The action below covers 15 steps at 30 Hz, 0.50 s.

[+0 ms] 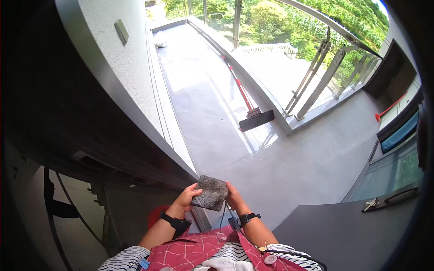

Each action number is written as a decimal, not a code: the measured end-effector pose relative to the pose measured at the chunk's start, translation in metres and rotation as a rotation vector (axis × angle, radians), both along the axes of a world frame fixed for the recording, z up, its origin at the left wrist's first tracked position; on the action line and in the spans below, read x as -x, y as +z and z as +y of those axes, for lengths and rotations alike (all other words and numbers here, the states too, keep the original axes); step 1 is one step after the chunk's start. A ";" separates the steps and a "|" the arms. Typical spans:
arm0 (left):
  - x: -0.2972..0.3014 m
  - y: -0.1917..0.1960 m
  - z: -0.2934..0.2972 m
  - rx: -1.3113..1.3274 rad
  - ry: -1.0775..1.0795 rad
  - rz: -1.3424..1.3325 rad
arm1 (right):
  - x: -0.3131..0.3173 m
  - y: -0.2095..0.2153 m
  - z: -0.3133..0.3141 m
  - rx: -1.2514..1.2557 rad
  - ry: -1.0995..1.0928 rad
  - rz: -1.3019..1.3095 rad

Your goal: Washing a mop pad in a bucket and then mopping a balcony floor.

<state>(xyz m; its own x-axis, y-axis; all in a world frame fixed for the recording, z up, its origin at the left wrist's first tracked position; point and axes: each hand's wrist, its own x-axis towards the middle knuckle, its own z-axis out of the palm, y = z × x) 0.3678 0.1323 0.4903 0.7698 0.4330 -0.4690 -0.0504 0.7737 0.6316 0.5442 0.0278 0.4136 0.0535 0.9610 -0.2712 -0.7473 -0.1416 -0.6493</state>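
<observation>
A speckled grey cloth (210, 193), which looks folded into a thick pad, is held up in front of my body. My left hand (186, 198) grips its left edge, with the thumb lying on top. Round the right edge, my right hand (233, 196) is closed, its fingers partly hidden behind the cloth. Both wrists wear black straps.
A floor squeegee (257, 121) with a red pole lies on the grey floor ahead, beside a glass-and-metal railing (312, 83). On my right is a dark door (330, 230) with keys (370, 204) by its handle. A white wall (129, 63) runs along the left.
</observation>
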 end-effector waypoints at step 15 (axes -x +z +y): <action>-0.214 -0.005 0.022 -0.304 -0.470 0.290 | -0.158 0.056 -0.021 0.191 -0.487 -0.443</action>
<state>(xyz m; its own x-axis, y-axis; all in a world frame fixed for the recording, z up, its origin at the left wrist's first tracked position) 0.5816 0.1546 0.4853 0.7703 0.2262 -0.5962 0.4577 0.4549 0.7639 0.7026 0.0071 0.4695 0.6130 0.7365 -0.2860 -0.4239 0.0011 -0.9057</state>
